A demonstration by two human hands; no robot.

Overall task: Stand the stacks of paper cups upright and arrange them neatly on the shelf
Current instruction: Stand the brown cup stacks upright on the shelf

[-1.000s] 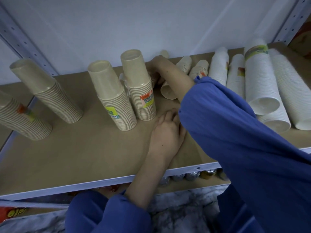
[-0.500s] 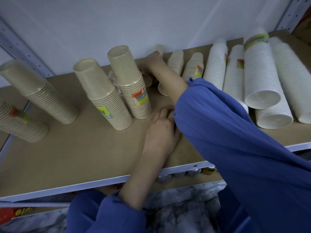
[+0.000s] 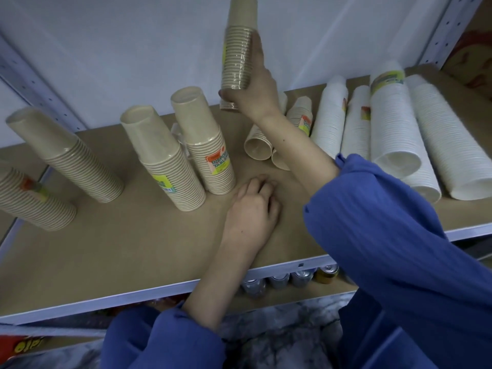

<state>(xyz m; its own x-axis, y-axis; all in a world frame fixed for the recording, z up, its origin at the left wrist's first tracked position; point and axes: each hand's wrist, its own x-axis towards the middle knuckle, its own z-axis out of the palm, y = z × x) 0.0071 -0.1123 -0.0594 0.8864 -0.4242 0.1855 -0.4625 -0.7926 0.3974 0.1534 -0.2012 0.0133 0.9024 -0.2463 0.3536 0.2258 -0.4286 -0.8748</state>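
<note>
My right hand [image 3: 257,90] grips a wrapped stack of tan paper cups [image 3: 238,49] and holds it upright, lifted above the back of the brown shelf [image 3: 127,251]. My left hand [image 3: 253,209] rests on the shelf board with its fingers curled, holding nothing. Several tan stacks stand upside down on the left; two of them [image 3: 165,166] [image 3: 205,145] carry coloured labels. Two short tan stacks [image 3: 259,145] [image 3: 300,121] lie on their sides behind my right forearm. Several tall white stacks [image 3: 394,134] lie on their sides at the right.
A white back wall [image 3: 133,49] closes the shelf. Perforated metal uprights [image 3: 34,83] [image 3: 439,30] stand at both back corners. Drink cans [image 3: 300,276] line the shelf below. The white front edge [image 3: 133,296] runs across the view.
My right hand has lifted one tan stack from among the lying cups and raised it upright above the shelf. My left hand has stayed in place.
</note>
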